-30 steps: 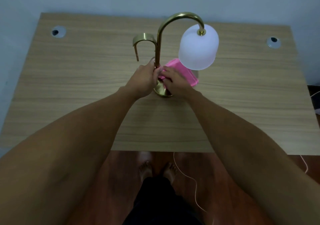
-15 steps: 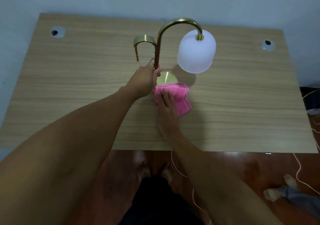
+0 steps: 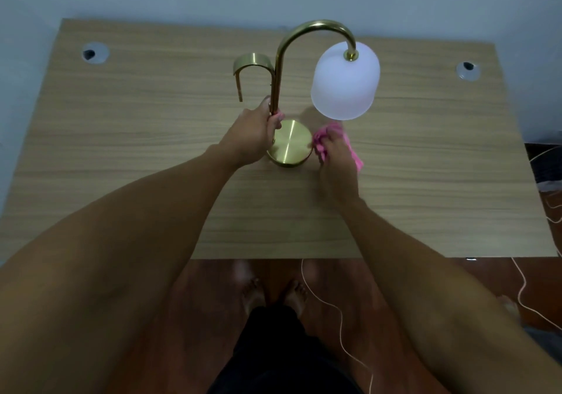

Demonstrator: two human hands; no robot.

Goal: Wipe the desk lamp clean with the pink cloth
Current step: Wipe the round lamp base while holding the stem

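Desk lamp [image 3: 307,89] upright on counter [image 3: 152,150]; left hand [image 3: 255,132] closed round stem, steadying it; right hand [image 3: 334,156] clutches pink cloth [image 3: 322,141] against base rim, wiping.

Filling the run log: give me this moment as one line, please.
left hand: grips lamp stem | right hand: presses pink cloth at right rim of brass base | white shade: untouched

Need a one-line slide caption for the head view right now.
Left hand grips the brass lamp stem while right hand presses pink cloth beside the round base.
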